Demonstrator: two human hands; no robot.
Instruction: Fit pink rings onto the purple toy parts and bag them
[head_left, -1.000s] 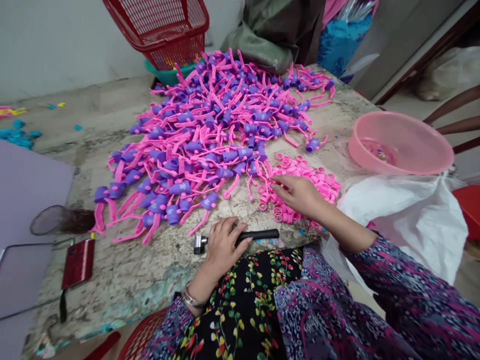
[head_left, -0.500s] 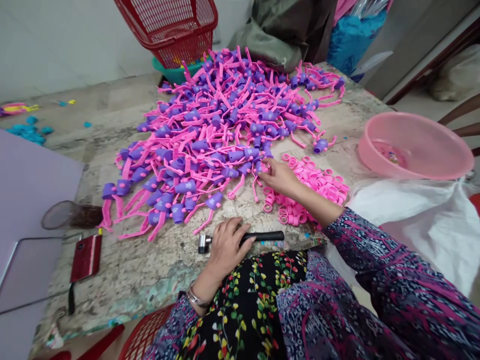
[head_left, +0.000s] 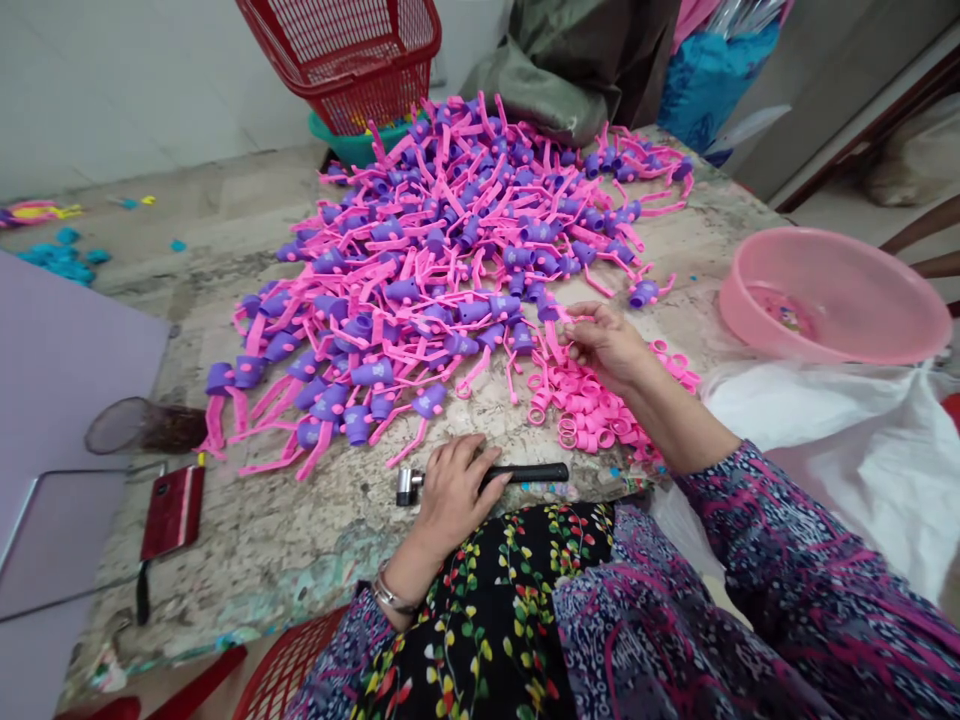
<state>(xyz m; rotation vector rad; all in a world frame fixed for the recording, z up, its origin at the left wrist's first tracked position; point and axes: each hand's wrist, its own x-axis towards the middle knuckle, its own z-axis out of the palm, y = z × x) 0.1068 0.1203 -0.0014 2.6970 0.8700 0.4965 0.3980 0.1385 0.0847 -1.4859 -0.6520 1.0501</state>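
My left hand (head_left: 455,495) lies flat across the handle of a small hammer (head_left: 534,473) with a silver head, at the table's front edge; its fingers are stretched out, not wrapped round it. My right hand (head_left: 609,345) is over a heap of pink rings (head_left: 592,405), its fingers pinched on a pink arm of a purple toy body (head_left: 552,308). The fingertips are partly hidden. Beyond both hands spreads a large pile of purple toy bodies with pink arms (head_left: 442,240).
A pink basin (head_left: 832,290) stands at the right, beside white sacking (head_left: 840,440). At the back, a red basket (head_left: 352,70) sits over a green tub (head_left: 356,147). A red phone-like case (head_left: 172,512) and a glass with dark contents (head_left: 172,428) are at the left.
My right hand has moved right and slightly back from the pile's edge, drawing a purple toy body with it. My left hand stays in place on the hammer.
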